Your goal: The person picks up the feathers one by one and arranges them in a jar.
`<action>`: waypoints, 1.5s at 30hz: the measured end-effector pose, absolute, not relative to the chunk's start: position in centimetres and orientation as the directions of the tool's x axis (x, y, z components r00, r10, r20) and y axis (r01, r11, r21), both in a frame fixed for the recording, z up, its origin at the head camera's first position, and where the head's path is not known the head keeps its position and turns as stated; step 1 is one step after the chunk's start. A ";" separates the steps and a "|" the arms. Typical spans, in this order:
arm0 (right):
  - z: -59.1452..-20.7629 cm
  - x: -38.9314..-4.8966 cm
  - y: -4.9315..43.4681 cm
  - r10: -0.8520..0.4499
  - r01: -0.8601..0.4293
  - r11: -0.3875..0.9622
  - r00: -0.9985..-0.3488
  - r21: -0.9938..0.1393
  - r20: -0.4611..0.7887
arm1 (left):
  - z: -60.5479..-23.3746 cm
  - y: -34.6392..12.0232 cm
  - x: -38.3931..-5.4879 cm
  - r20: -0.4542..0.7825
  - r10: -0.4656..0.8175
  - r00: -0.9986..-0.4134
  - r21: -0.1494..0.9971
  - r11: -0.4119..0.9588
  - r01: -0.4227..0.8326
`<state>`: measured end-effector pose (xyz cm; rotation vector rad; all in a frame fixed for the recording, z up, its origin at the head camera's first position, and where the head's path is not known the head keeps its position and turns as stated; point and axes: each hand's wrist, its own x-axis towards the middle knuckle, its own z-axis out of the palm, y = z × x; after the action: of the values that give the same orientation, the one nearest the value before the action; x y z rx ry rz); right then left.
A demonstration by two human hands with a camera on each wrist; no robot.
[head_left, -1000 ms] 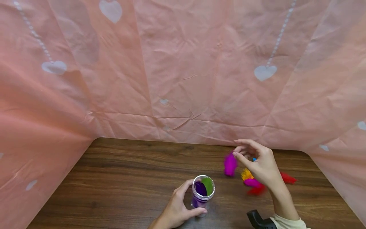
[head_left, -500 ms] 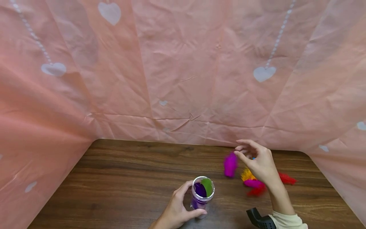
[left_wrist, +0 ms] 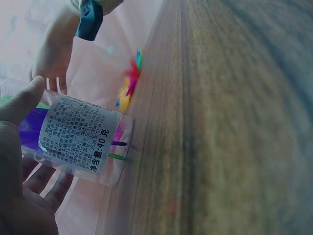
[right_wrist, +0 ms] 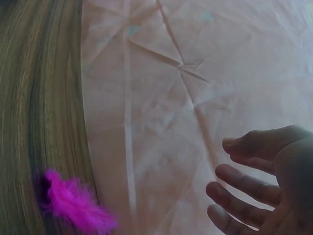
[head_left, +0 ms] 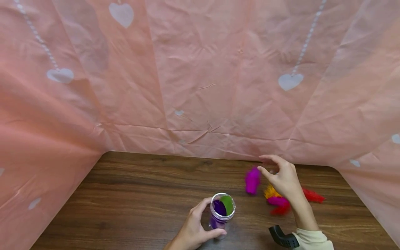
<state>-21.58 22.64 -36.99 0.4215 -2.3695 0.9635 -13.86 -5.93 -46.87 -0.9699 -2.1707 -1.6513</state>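
In the head view my left hand [head_left: 195, 224] grips a clear plastic jar [head_left: 221, 222], which stands open-topped on the table. Purple and green pieces show inside it; the left wrist view shows a white printed label [left_wrist: 78, 134] on its side. My right hand [head_left: 284, 177] hovers over the feathers at the right, thumb and fingers apart and holding nothing. A magenta feather [head_left: 252, 180] lies just left of its fingertips, also seen in the right wrist view as a fluffy feather [right_wrist: 76, 203]. Below the hand lie yellow [head_left: 271, 191], magenta and red feathers.
A red feather [head_left: 313, 195] lies right of the right wrist. The wooden table [head_left: 140, 201] is enclosed by a pink cloth [head_left: 200, 76] with white hearts at back and sides. A black wrist device [head_left: 282, 238] sits by the right sleeve.
My right hand has shifted slightly, its thumb and fingers spreading a little wider apart. The left hand and jar stay in place, as do the feathers.
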 end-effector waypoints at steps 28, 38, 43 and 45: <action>-40.8 -24.5 24.2 -0.108 -0.314 0.792 -0.916 -0.524 0.385 | -47.2 -5.9 -14.3 0.671 0.357 -0.650 0.648 0.143 0.748; -41.6 -25.0 24.3 -0.094 -0.273 0.798 -0.937 -0.537 0.337 | -47.1 -6.0 -14.3 0.669 0.361 -0.649 0.645 0.152 0.749; -41.8 -25.0 24.5 -0.087 -0.257 0.800 -0.944 -0.542 0.319 | -46.9 -6.0 -14.0 0.618 0.359 -0.700 0.706 0.139 0.694; -41.9 -25.1 24.6 -0.087 -0.257 0.800 -0.944 -0.542 0.319 | -46.9 -5.9 -14.0 0.595 0.358 -0.720 0.731 0.131 0.670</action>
<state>-25.09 24.58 -41.86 0.2650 -2.7104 0.8739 -13.96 -5.93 -46.87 -1.0047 -2.1362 -1.6183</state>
